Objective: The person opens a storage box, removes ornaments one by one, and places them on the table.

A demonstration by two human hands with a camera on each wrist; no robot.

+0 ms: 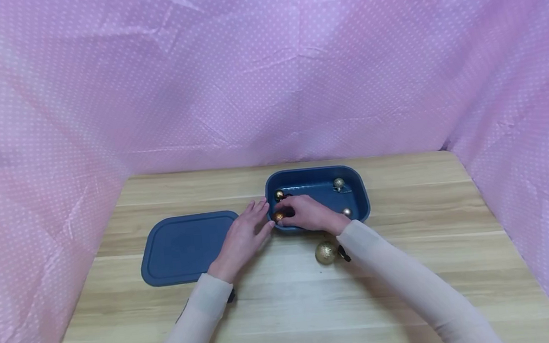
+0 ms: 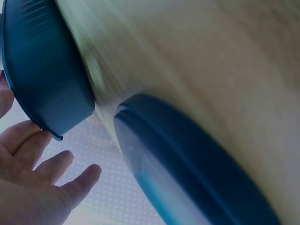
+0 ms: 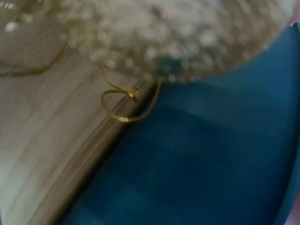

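Observation:
My right hand (image 1: 307,212) reaches into a dark blue box (image 1: 366,201) and pinches an orange-copper bauble (image 1: 278,217) by the box's front left corner. Just behind it a gold bauble (image 1: 279,195) lies inside. A glittery bauble (image 1: 338,183) and a pale shiny bauble (image 1: 347,212) are at the box's right side. With fingers extended, my left hand (image 1: 243,239) touches the left rim; the left wrist view shows fingertips against the box (image 2: 47,70). A large gold glitter bauble (image 1: 326,253) sits on the table below my right wrist, its gold cord loop (image 3: 124,118) seen close up.
The flat blue lid (image 1: 178,250) lies on the wooden table (image 1: 288,323), left of the box and partly behind my left hand. A pink dotted cloth (image 1: 267,85) hangs behind the table and along both sides.

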